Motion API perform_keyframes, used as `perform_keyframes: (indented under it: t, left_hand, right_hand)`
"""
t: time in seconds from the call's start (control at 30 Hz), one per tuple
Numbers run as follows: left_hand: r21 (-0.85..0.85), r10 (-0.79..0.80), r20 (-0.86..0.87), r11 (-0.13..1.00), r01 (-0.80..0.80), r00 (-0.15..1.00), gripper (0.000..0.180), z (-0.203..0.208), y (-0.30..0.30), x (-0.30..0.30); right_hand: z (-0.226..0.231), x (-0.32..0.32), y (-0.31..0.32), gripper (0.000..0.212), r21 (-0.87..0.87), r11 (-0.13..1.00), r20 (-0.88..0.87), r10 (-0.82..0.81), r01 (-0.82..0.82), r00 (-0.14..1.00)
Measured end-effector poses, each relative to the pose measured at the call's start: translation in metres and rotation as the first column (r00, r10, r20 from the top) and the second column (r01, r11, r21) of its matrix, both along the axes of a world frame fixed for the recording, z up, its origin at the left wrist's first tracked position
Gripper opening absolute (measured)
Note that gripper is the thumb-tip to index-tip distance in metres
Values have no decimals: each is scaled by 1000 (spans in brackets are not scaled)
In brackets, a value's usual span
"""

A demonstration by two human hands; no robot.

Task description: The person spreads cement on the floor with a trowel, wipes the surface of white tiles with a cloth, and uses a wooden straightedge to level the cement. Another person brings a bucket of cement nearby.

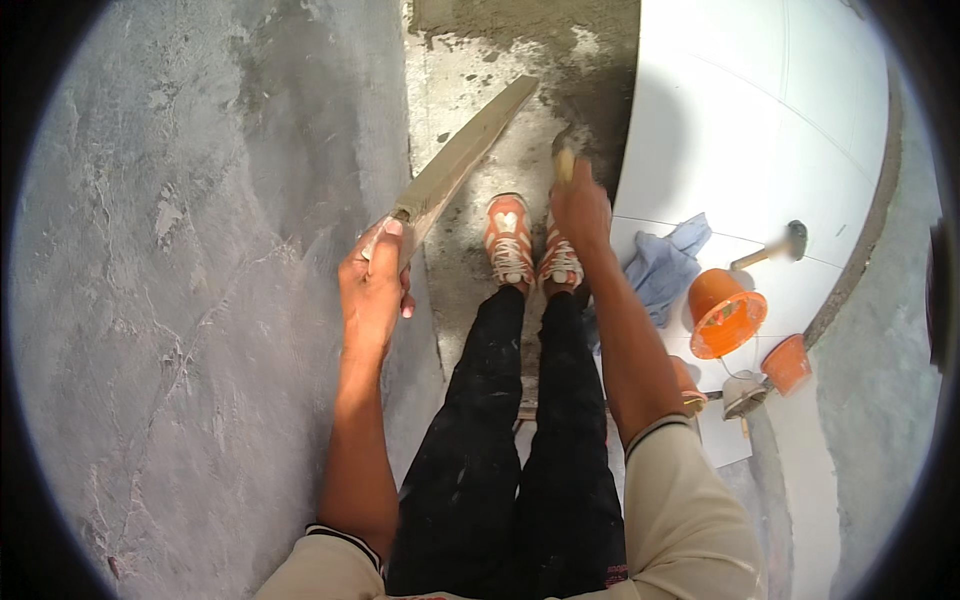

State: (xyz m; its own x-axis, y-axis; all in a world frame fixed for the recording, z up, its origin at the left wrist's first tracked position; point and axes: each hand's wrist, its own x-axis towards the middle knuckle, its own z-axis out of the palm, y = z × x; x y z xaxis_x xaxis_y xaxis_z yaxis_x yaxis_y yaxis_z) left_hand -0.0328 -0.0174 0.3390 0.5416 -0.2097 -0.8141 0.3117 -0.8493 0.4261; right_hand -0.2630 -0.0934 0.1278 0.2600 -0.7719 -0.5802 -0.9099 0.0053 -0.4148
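My left hand (pixel 370 285) is closed around the near end of a long, flat straightedge board (pixel 465 145), which is smeared with grey mortar. The board slants up and away to the right, its far end over the wet mortar strip beyond my shoes. My right hand (pixel 583 205) grips the pale handle of a small trowel (pixel 566 162). Motion blurs the trowel's dark blade, which points away from me, to the right of the board. A gap separates the trowel from the board's far half.
A rough grey plastered wall (pixel 180 300) fills the left side. My orange shoes (pixel 508 240) stand on a narrow mortar-stained strip (pixel 450 230). White tiles (pixel 750 130) at right hold a blue cloth (pixel 660 265), an orange bucket (pixel 714 292), a mallet (pixel 793 241) and a small orange pot (pixel 787 364).
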Motion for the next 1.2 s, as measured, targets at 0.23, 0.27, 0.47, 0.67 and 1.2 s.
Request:
perform_keyframes:
  t: [0.23,0.27,0.47,0.67,1.2]
  left_hand:
    - [-95,-328,-93,943,319,940,64,17,8,-10]
    - [-82,-335,-111,941,328,935,66,22,5,-12]
    - [-88,-274,-162,961,262,948,67,9,9,-18]
    - [-94,-306,37,947,308,951,46,0,20,-12]
    - [-103,-345,105,929,355,933,29,-8,8,-11]
  right_hand:
    - [165,-49,63,52,22,959,256,269,-284,928]
    - [167,-49,63,55,50,949,266,287,-310,920]
    - [-22,-45,-32,47,65,996,-119,64,-56,991]
    - [34,-16,-24,70,397,899,418,-359,188,835]
    - [-52,12,-36,47,75,989,46,122,-125,991]
